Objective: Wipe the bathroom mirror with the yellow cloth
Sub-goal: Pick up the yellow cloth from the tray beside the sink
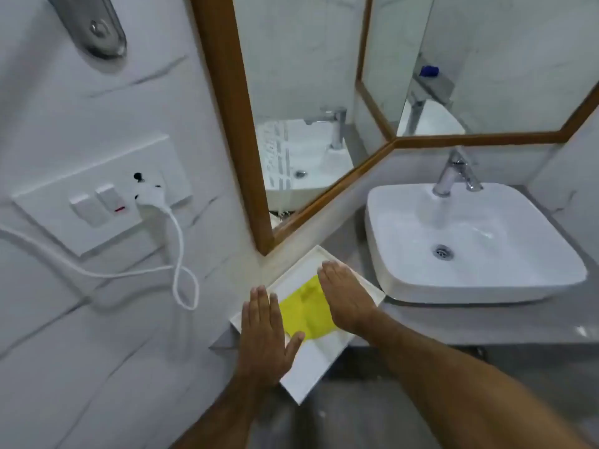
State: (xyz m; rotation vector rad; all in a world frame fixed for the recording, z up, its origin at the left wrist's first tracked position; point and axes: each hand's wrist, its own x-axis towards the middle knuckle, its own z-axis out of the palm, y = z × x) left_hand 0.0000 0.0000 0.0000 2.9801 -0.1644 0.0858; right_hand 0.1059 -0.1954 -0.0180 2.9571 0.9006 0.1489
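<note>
Head view: your left hand (265,332) lies flat and empty beside the yellow cloth (303,314). Your right hand (348,294) rests flat on it, fingers straight, nothing grasped.

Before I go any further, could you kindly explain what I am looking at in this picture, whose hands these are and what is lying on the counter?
There is no machine here: one wide-angle camera on a person's head looks forward and down at their own bare hands. The left hand and the right hand are both flat and open, holding nothing. They hover over or rest on a yellow cloth lying in a white rectangular tray on the grey counter. To the right sits a white square basin with a chrome tap. Above, wood-framed mirrors meet at the corner. On the left wall, a white switch plate has a white plug in it.
</note>
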